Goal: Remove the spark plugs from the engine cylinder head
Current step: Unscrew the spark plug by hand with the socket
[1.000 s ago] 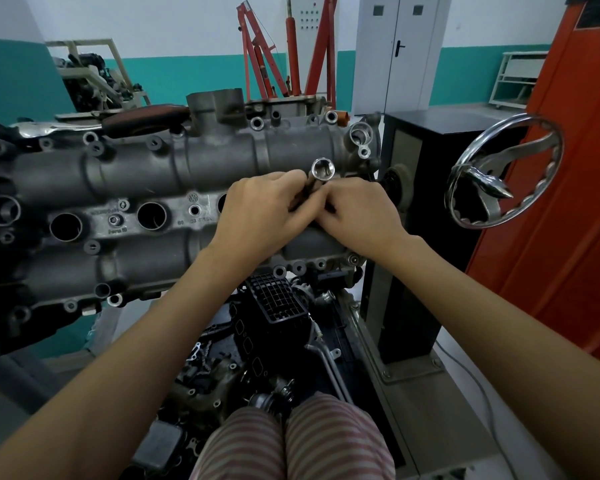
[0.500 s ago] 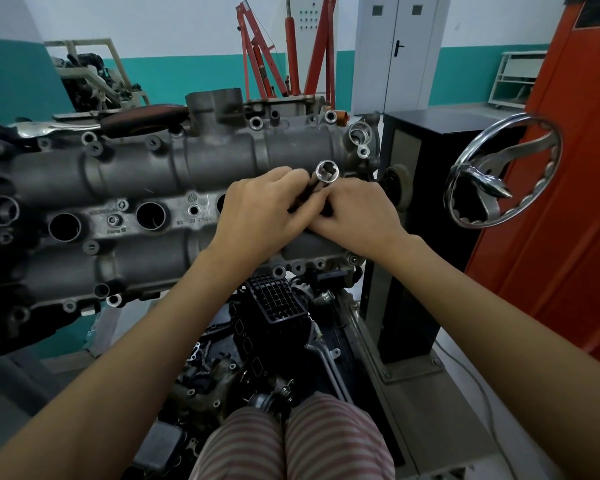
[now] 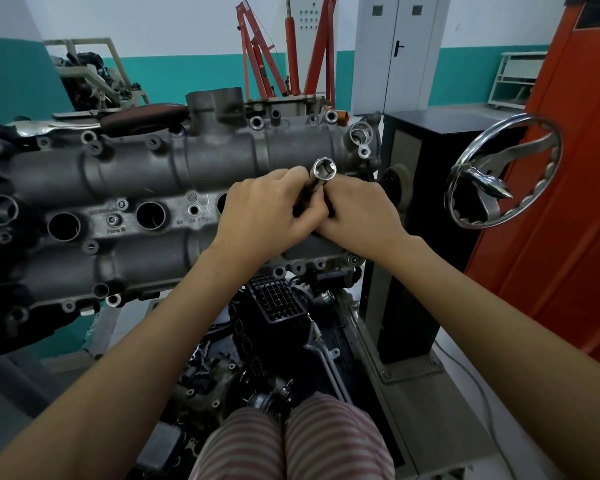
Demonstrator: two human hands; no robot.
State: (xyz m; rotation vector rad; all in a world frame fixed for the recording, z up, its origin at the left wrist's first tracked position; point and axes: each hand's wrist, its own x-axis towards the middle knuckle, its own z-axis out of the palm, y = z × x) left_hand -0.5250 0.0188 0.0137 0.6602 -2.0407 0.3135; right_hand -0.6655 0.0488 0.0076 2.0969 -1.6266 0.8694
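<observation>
Cylinder head point(image 3: 174, 174) with VW emblem; socket tool point(image 3: 321, 176) in both hands

We have just one view, from a camera worn on the person's head. It looks forward and down. The picture is very wide, so straight lines bend near the edges. We sit close to the big grey engine part point(image 3: 125, 168), which fills the left and middle. Both arms reach up from the bottom corners. The striped knees point(image 3: 291, 441) are at the very bottom. Far off, we see a teal wall point(image 3: 187, 74) and a grey door point(image 3: 395, 53).
</observation>
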